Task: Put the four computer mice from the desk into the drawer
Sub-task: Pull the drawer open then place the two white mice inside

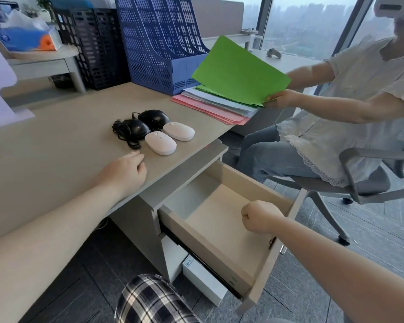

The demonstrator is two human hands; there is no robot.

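Several mice sit together on the desk [56, 148]: a near white mouse [160, 142], a far white mouse [179, 131], a near black wired mouse [137, 129] with its coiled cable [124, 136], and a far black mouse [154, 117]. The drawer [222, 220] under the desk edge stands pulled out, nothing inside. My left hand [126, 171] rests on the desk just short of the mice, fingers loosely curled, holding nothing. My right hand [259, 216] is a closed fist above the drawer's inside, near its front panel.
A seated person [336, 117] to the right lifts a green sheet [240, 71] off a paper stack [215, 103]. Blue file racks [159, 43] and black racks [93, 45] stand at the desk's back. A white box [203, 278] lies under the drawer. My plaid knee [149, 299] is below.
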